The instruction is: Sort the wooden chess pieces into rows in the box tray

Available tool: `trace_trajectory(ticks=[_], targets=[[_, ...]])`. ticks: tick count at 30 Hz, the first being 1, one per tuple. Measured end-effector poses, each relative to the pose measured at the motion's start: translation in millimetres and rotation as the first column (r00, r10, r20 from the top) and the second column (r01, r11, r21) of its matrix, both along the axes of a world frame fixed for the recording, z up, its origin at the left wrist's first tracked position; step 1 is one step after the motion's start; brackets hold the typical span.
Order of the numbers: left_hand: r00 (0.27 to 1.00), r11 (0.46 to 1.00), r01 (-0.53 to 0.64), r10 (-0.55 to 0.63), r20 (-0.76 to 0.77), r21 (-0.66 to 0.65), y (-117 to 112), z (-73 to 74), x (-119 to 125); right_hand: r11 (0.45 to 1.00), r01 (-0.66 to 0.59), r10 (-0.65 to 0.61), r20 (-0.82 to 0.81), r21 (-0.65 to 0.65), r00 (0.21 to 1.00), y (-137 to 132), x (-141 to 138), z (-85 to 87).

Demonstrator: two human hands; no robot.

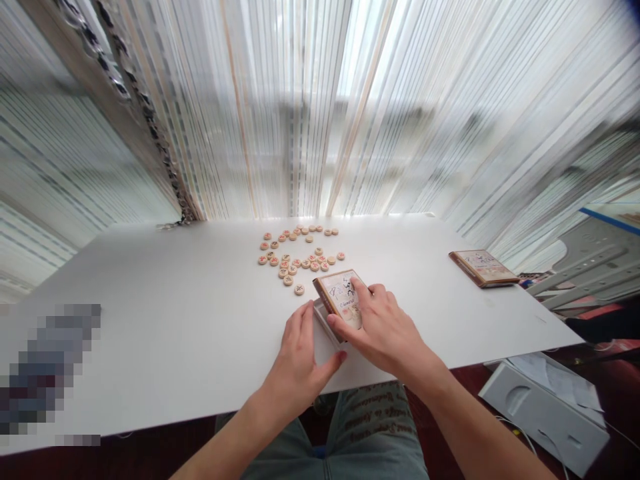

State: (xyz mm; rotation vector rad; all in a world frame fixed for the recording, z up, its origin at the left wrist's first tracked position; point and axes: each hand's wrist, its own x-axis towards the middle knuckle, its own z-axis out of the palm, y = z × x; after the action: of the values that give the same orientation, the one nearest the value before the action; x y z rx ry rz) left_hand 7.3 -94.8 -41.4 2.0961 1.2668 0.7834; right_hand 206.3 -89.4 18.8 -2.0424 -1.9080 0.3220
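Note:
A printed cardboard box lid (336, 288), brown at its edges with drawings and lettering on top, lies slightly askew over a pale box bottom (326, 324) near the front of the table. My right hand (387, 327) grips the lid, thumb at its near left side and fingers over the top and right edge. Around the left side and near corner of the box bottom, my left hand (295, 353) is closed, its thumb at the near end. Just beyond the box are several round wooden Chinese chess pieces (299, 290), marked in red or black, scattered loosely.
The white table (175, 333) runs up to a string curtain (310, 133). A similar printed box (484, 267) lies at the table's right. A pixelated patch covers something at the left edge. Beyond the right front edge sits a white carton (545, 413) with papers and cables.

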Motion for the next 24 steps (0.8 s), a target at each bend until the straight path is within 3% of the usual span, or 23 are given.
trace_trajectory(ticks=[3, 4, 5, 6, 11, 16, 21, 24], targets=[[0.997, 0.997, -0.007, 0.013, -0.079, 0.076, 0.6, -5.6, 7.7, 0.998, 0.014, 0.010, -0.366, 0.063, 0.931, 7.0, 30.9, -3.3], [0.994, 0.995, -0.010, 0.021, -0.103, 0.102, 1.4, -7.4, 11.3, 0.999, 0.009, 0.013, -0.544, 0.037, 0.839, 11.6, 43.6, -4.2], [0.992, 0.992, -0.013, 0.028, -0.124, 0.124, 2.5, -9.2, 15.2, 1.000, -0.003, -0.014, -0.720, -0.022, 0.693, 17.1, 56.7, -4.8], [0.989, 0.990, -0.014, 0.034, -0.142, 0.141, 3.9, -10.9, 18.8, 0.999, -0.004, -0.034, -0.770, -0.047, 0.637, 23.1, 70.3, -4.9], [0.980, 0.978, -0.015, 0.056, -0.192, 0.206, 11.8, -21.5, 27.3, 0.993, 0.075, -0.121, -0.839, -0.095, 0.531, 54.7, 142.9, 1.8], [0.975, 0.945, -0.037, 0.104, -0.194, 0.324, 16.0, -32.1, 23.2, 0.974, 0.209, -0.182, -0.853, -0.088, 0.488, 89.6, 214.7, -0.3], [0.968, 0.923, -0.036, 0.127, -0.216, 0.382, 15.4, -35.0, 20.2, 0.912, 0.399, -0.292, -0.828, -0.092, 0.478, 139.8, 268.0, -14.5], [0.966, 0.911, -0.047, 0.145, -0.213, 0.410, 15.5, -36.3, 20.0, 0.862, 0.501, -0.359, -0.792, -0.079, 0.494, 169.0, 296.9, -13.8]])
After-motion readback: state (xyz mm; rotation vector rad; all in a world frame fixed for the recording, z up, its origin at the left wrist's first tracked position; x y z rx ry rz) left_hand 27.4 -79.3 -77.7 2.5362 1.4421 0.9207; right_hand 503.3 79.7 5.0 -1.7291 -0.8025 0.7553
